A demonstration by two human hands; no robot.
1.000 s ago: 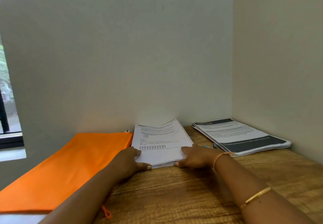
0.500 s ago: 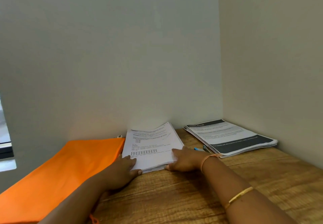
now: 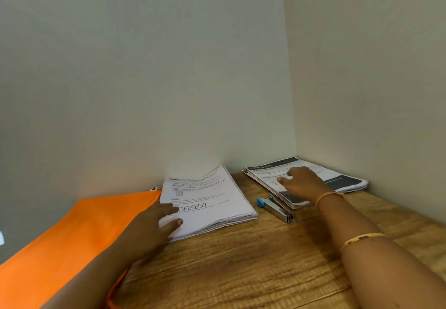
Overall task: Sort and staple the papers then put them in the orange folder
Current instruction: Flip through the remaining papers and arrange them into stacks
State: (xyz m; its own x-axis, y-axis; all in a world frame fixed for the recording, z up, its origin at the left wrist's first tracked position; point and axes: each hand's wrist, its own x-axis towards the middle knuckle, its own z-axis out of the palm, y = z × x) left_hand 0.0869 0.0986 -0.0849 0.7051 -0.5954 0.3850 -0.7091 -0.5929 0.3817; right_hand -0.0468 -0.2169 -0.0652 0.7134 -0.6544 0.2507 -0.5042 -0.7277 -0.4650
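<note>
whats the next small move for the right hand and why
Probably lower the right hand onto the banded stack and lift its top sheets: that hand is over it holding nothing, the left hand rests on the white stack, and the stapler lies untouched between them.

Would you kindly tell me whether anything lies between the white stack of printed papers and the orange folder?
Nothing visible does: the white stack of printed papers lies right beside the flat orange folder, with only the left hand resting across their border. The silver stapler with a blue end lies on the stack's other side.
</note>
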